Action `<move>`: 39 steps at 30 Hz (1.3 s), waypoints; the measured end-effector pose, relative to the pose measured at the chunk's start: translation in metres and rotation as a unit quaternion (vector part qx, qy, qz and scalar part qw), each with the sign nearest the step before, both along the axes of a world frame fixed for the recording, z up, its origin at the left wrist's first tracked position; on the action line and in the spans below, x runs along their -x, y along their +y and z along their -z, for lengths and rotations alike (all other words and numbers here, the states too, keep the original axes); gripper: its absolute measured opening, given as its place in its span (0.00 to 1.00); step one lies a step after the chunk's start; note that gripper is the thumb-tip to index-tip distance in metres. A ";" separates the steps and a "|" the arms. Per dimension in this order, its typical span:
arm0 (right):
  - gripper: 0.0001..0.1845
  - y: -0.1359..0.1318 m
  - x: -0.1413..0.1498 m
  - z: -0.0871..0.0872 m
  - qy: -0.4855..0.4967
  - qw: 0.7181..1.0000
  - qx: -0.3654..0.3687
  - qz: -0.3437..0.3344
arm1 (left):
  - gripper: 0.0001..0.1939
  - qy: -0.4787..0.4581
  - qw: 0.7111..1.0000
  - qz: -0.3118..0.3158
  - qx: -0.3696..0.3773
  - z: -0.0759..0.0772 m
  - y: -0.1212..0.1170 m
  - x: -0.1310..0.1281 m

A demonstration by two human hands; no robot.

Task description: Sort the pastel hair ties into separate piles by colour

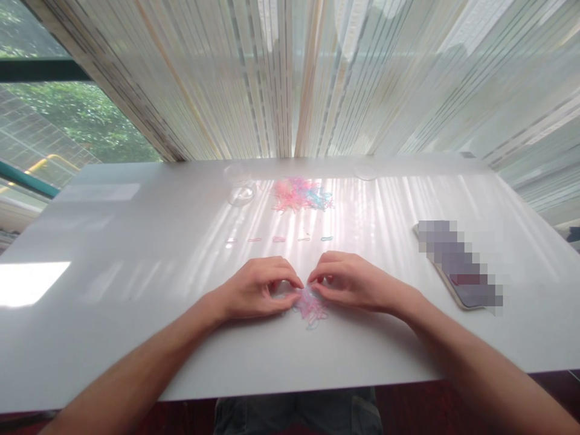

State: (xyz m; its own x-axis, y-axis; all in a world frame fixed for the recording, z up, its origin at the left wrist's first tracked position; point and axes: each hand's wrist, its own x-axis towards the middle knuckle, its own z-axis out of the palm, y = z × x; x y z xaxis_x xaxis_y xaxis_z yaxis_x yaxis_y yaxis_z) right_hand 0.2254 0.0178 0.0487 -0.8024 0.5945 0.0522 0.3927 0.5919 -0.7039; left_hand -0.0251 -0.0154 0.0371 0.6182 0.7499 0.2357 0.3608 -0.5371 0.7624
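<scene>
A small heap of pastel pink, lilac and pale blue rubber bands lies on the white table between my hands. My left hand comes in from the left, its thumb and forefinger pinched together at the top of the heap. Facing it, my right hand is pinched the same way, fingertips close to those of the left. Whatever sits between the fingertips is too small to make out. Beyond the hands is a row of separate small bands, among them a pink one and a blue one.
Farther back on the table lies a larger pile of pink, purple and blue rubber bands. Left of it stands a clear container; a clear round lid is at the right rear. A blurred-out phone lies right. Striped curtains hang behind.
</scene>
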 end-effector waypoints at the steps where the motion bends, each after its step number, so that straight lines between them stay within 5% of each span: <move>1: 0.06 0.000 0.000 0.000 -0.001 1.000 0.000 0.001 | 0.06 0.003 1.000 0.001 0.001 0.000 0.000 0.000; 25: 0.05 -0.004 0.005 -0.001 0.066 0.997 0.006 0.027 | 0.02 -0.064 0.993 -0.076 0.069 -0.003 0.002 -0.001; 39: 0.06 -0.002 0.005 0.005 0.086 0.994 -0.056 0.033 | 0.04 -0.072 0.992 -0.080 0.064 0.001 0.002 0.001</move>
State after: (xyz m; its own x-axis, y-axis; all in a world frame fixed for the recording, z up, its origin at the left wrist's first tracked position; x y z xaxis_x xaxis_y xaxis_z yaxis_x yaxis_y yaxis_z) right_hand 0.2206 0.0160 0.0441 -0.7356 0.6279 0.2540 0.3131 0.6477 -0.6946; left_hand -0.0264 -0.0133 0.0357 0.4550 0.8654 0.2101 0.3156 -0.3773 0.8707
